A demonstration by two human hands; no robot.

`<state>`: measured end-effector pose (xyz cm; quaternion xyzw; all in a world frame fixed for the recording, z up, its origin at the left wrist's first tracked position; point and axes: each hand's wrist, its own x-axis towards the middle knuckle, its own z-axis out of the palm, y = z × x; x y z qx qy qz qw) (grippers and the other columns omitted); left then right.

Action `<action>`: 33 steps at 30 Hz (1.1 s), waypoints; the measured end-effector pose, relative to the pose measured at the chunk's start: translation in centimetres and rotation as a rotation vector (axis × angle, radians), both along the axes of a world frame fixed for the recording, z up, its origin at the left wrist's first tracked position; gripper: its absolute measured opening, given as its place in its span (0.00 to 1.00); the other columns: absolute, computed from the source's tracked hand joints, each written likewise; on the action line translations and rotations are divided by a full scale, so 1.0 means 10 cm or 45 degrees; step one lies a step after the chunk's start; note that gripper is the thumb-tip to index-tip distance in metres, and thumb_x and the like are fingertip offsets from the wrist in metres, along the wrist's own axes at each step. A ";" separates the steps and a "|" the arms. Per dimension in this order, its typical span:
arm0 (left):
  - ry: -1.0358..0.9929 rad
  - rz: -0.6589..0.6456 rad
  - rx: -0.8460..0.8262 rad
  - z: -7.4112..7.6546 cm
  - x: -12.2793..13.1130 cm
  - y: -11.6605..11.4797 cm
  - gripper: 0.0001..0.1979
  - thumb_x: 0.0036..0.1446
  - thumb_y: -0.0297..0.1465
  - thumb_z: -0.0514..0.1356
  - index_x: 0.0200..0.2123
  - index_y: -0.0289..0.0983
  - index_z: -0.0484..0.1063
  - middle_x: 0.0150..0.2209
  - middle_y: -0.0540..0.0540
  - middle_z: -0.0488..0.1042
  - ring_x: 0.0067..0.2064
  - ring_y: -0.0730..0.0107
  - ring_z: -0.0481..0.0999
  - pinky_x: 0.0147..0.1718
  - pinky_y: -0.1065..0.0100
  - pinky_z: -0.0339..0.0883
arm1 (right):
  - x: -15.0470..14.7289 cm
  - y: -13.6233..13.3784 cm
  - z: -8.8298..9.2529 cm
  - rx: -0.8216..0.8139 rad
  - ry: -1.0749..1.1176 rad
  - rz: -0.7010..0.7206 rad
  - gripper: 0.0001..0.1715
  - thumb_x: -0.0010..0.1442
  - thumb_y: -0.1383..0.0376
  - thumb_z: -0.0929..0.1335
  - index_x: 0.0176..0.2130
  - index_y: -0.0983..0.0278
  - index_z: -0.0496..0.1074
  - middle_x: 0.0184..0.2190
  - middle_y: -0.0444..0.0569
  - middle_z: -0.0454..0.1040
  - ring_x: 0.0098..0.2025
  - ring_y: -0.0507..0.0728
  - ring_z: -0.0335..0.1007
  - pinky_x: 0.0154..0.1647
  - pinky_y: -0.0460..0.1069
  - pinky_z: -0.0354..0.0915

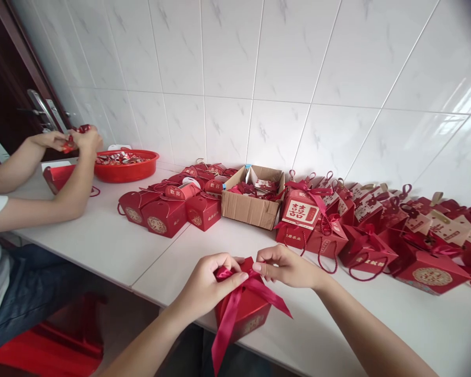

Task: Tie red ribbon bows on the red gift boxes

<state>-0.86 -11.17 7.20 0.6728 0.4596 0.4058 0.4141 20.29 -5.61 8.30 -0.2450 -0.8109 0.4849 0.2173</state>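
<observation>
A small red gift box [248, 310] stands at the near edge of the white counter [110, 235]. A red satin ribbon [235, 303] crosses its top, and two tails hang down over its front. My left hand [208, 283] is closed, pinching a ribbon loop on the box's top left. My right hand [284, 267] is closed too, pinching the ribbon at the top right. Both hands meet over the box's top.
Finished red gift boxes [168, 212] stand mid-counter and many more [377, 230] fill the right. An open cardboard box [251, 204] sits between them. A red bowl of sweets [125, 163] is at the far left, where another person's hands [68, 141] hold something red. A dark door [11, 78] lies behind.
</observation>
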 end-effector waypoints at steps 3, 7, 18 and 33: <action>-0.032 -0.001 -0.018 -0.02 0.02 0.00 0.16 0.52 0.34 0.62 0.20 0.39 0.58 0.22 0.50 0.67 0.49 0.54 0.75 0.43 0.65 0.67 | -0.01 0.01 0.00 -0.010 0.018 -0.061 0.26 0.58 0.49 0.67 0.24 0.67 0.65 0.19 0.41 0.63 0.22 0.47 0.55 0.23 0.43 0.53; -0.005 -0.049 -0.018 -0.03 0.03 -0.01 0.22 0.52 0.33 0.62 0.19 0.40 0.49 0.19 0.52 0.62 0.47 0.53 0.76 0.40 0.66 0.66 | -0.01 0.05 -0.03 0.077 0.019 -0.071 0.26 0.57 0.49 0.68 0.23 0.67 0.66 0.19 0.41 0.62 0.22 0.47 0.54 0.23 0.43 0.51; -0.035 -0.099 -0.024 0.00 -0.02 0.07 0.15 0.53 0.32 0.62 0.21 0.39 0.59 0.25 0.49 0.71 0.50 0.57 0.73 0.45 0.66 0.63 | 0.01 -0.01 0.05 0.334 -0.103 -0.154 0.19 0.62 0.54 0.65 0.28 0.66 0.66 0.22 0.41 0.62 0.25 0.47 0.55 0.26 0.43 0.54; -0.293 -0.094 -0.067 -0.01 0.00 0.12 0.18 0.57 0.40 0.57 0.21 0.35 0.68 0.30 0.46 0.68 0.35 0.65 0.69 0.36 0.66 0.63 | -0.25 -0.29 -0.01 0.683 0.003 -0.237 0.05 0.57 0.62 0.70 0.34 0.62 0.75 0.43 0.50 0.69 0.43 0.55 0.65 0.45 0.51 0.64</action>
